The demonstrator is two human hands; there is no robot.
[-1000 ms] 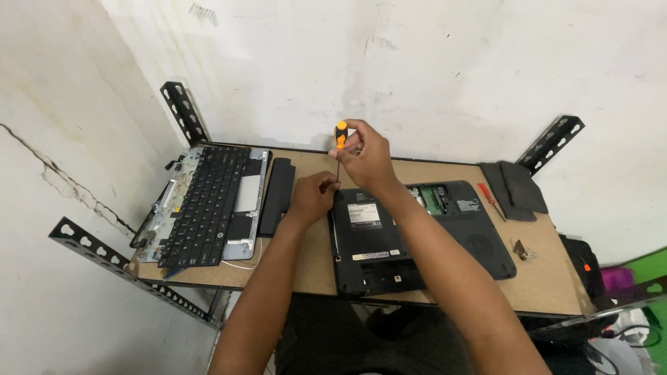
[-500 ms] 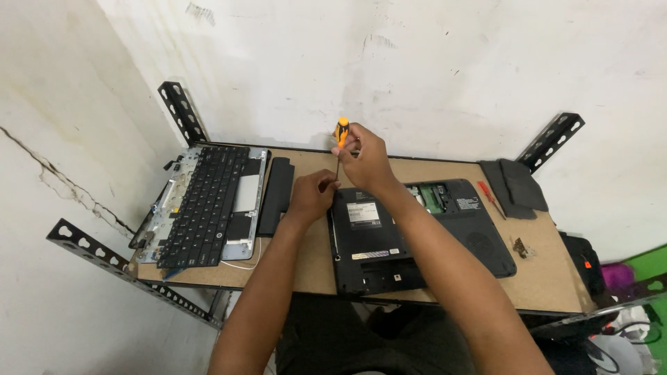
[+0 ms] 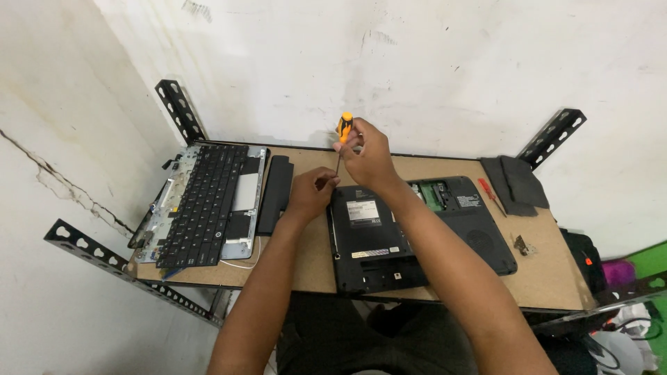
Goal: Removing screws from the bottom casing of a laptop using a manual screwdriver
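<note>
A black laptop base point(image 3: 410, 236) lies upside down on the brown tabletop point(image 3: 549, 271), its underside and an open memory bay facing up. My right hand point(image 3: 368, 156) grips an orange-handled screwdriver point(image 3: 343, 128) held upright over the laptop's far left corner. My left hand point(image 3: 313, 191) pinches the screwdriver's thin shaft near its tip, resting at that corner. Both forearms reach in from the bottom of the view.
A detached keyboard and palmrest point(image 3: 205, 201) lies at the left, a long black battery point(image 3: 275, 184) beside it. Black cover panels point(image 3: 517, 184), a small red screwdriver point(image 3: 490, 196) and a small metal bracket point(image 3: 521, 243) sit at the right. Perforated black metal struts frame the table.
The screwdriver and both hands stay at the laptop's far left corner; only slight shifts of the view and hands show.
</note>
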